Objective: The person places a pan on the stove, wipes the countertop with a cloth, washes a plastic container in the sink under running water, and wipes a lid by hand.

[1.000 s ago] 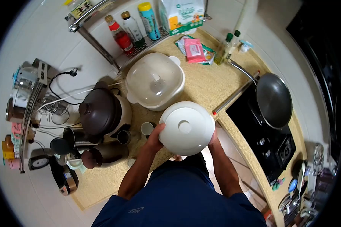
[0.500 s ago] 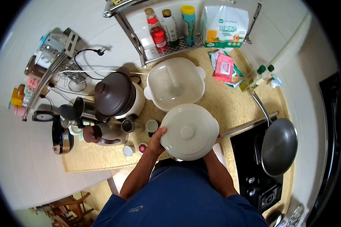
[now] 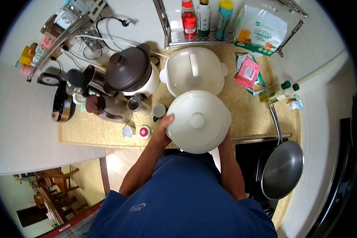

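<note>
In front of my body I hold a white lidded pot [image 3: 202, 137], seen from above with its round knob at the centre. My left hand [image 3: 162, 130] grips its left side, the thumb over the rim and the fingers out of sight below. At the opposite edge, my right hand [image 3: 226, 139] supports it, its fingers mostly hidden under the pot. Just beyond stands a larger whitish dish with a clear lid [image 3: 194, 71], which the held pot overlaps in view. A small cup [image 3: 159, 110] is close to my left hand.
On the left of the counter [image 3: 238, 123] are a brown-lidded cooker [image 3: 129, 69], a thermos jug [image 3: 111, 109] and small jars. A metal rack [image 3: 174, 38] with bottles stands behind. On the right, a frying pan [image 3: 283, 170] rests over the stove [image 3: 248, 158].
My view has shifted and turned, showing more of the room at lower left. The white pot stays between both hands, with its near edge slightly farther from my body.
</note>
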Motion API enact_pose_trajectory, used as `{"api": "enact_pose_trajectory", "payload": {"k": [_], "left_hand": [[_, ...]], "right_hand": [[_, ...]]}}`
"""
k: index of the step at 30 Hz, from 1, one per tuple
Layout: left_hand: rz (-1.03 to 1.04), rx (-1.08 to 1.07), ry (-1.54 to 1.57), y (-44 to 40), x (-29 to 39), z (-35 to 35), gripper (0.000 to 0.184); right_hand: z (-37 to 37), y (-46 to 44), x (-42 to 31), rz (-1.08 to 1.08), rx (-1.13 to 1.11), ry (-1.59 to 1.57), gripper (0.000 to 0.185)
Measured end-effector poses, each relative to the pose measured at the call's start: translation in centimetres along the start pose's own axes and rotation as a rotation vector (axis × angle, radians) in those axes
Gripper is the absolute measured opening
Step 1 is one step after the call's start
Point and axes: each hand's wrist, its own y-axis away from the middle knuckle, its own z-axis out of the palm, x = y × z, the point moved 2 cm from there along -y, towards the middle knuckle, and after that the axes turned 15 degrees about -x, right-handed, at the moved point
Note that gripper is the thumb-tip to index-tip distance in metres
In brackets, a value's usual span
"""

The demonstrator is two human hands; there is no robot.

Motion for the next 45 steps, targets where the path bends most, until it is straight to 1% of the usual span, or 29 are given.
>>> {"api": "enact_pose_trajectory", "payload": {"k": [1, 2, 3, 5, 6, 8, 9, 11, 12, 14, 16, 17, 19, 20, 23, 26, 27, 29, 30, 31, 33, 34, 36, 37, 39, 40, 43, 44, 45], "left_hand": [[0.02, 0.004, -0.022, 0.2, -0.1, -0.1, 0.075], [0.043, 0.021, -0.025, 0.4, 0.1, 0.3, 0.074], [0.053, 0.034, -0.018, 0.7, 0.1, 0.4, 0.074], [0.087, 0.073, -0.01, 1.1, 0.1, 0.5, 0.075], [0.097, 0.084, -0.007, 1.4, 0.2, 0.5, 0.075], [0.089, 0.074, -0.044, 1.8, 0.4, 0.4, 0.075], [0.101, 0.083, -0.045, 2.0, 0.5, 0.2, 0.075], [0.063, 0.07, 0.04, 2.2, 0.2, -0.2, 0.081], [0.071, 0.074, 0.042, 2.3, 0.1, -0.2, 0.081], [0.099, 0.083, 0.08, 2.3, -0.1, -0.3, 0.081], [0.13, 0.127, 0.045, 2.3, -0.6, -0.7, 0.077], [0.152, 0.17, 0.01, 2.3, -0.6, -0.9, 0.074], [0.169, 0.165, 0.022, 2.5, -0.9, -1.5, 0.074], [0.172, 0.154, 0.035, 2.5, -0.8, -1.4, 0.074], [0.157, 0.162, -0.012, 2.9, -0.3, -0.9, 0.077], [0.209, 0.152, 0.034, 3.4, 0.5, -0.1, 0.074], [0.232, 0.17, 0.036, 3.6, 0.1, -0.4, 0.074], [0.231, 0.175, 0.05, 4.2, -0.9, -1.4, 0.074], [0.219, 0.208, 0.004, 4.6, -0.5, -0.8, 0.089], [0.256, 0.248, 0.013, 5.2, -0.1, -0.3, 0.089], [0.191, 0.29, 0.059, 6.8, -0.1, 0.1, 0.09], [0.181, 0.291, 0.066, 7.7, -0.3, -0.2, 0.091], [0.208, 0.327, 0.092, 9.6, 0.4, 0.4, 0.092], [0.208, 0.328, 0.106, 10.6, 0.6, 0.5, 0.092], [0.208, 0.384, 0.158, 13.1, 0.1, -0.1, 0.091], [0.22, 0.394, 0.203, 14.3, 0.2, 0.0, 0.09], [0.326, 0.447, 0.282, 18.3, 0.8, -0.1, 0.085], [0.324, 0.475, 0.272, 20.0, 1.1, -0.1, 0.085], [0.325, 0.507, 0.265, 21.9, 1.3, -0.4, 0.086]], "right_hand": [[-0.3, 0.1, -0.1, 0.01, -0.101, 0.114, 0.053], [0.1, 0.2, -0.1, 0.03, -0.099, 0.116, 0.053], [1.1, 0.1, -0.1, 0.066, -0.166, -0.046, 0.053], [3.3, 0.1, 0.1, 0.116, -0.237, -0.207, 0.053], [4.2, 0.4, 0.4, 0.124, -0.209, -0.316, 0.054], [5.1, 0.6, 0.5, 0.146, -0.188, -0.421, 0.055], [5.1, 0.8, 0.3, 0.18, -0.114, -0.099, 0.057], [4.8, 0.6, -0.2, 0.213, -0.045, 0.229, 0.058], [4.4, 0.4, -0.3, 0.298, 0.009, 0.183, 0.059], [3.4, -0.2, -0.8, 0.387, 0.058, 0.145, 0.061], [2.4, -1.3, -1.3, 0.439, 0.105, 0.297, 0.06], [3.4, -1.9, -1.6, 0.443, 0.091, 0.305, 0.06], [5.0, -2.5, -2.3, 0.467, 0.127, 0.455, 0.053], [4.9, -2.8, -2.3, 0.474, 0.116, 0.463, 0.053], [5.1, -3.2, -2.5, 0.429, -0.006, 0.467, 0.049], [7.0, -3.7, -3.1, 0.316, 0.033, 0.526, 0.048], [7.0, -3.7, -3.0, 0.336, 0.014, 0.533, 0.048], [6.8, -3.5, -2.8, 0.338, 0.067, 0.515, 0.047], [8.7, -3.2, -2.7, 0.34, 0.023, 0.507, 0.048], [9.4, -2.9, -2.4, 0.384, -0.008, 0.519, 0.048], [9.9, -2.2, -2.0, 0.363, -0.007, 0.571, 0.048], [9.6, -1.8, -1.6, 0.403, -0.034, 0.58, 0.048], [9.3, -1.2, -0.8, 0.427, 0.052, 0.617, 0.048], [9.8, -1.1, 0.0, 0.461, 0.031, 0.621, 0.048], [13.4, -0.4, 1.6, 0.394, -0.07, 0.731, 0.047], [14.3, 0.0, 2.3, 0.418, -0.07, 0.871, 0.046], [17.0, 0.8, 5.7, 0.476, -0.067, 0.849, 0.047], [16.9, 1.0, 7.1, 0.516, -0.11, 0.843, 0.047], [16.6, 1.3, 8.2, 0.533, -0.16, 0.92, 0.047]]}}
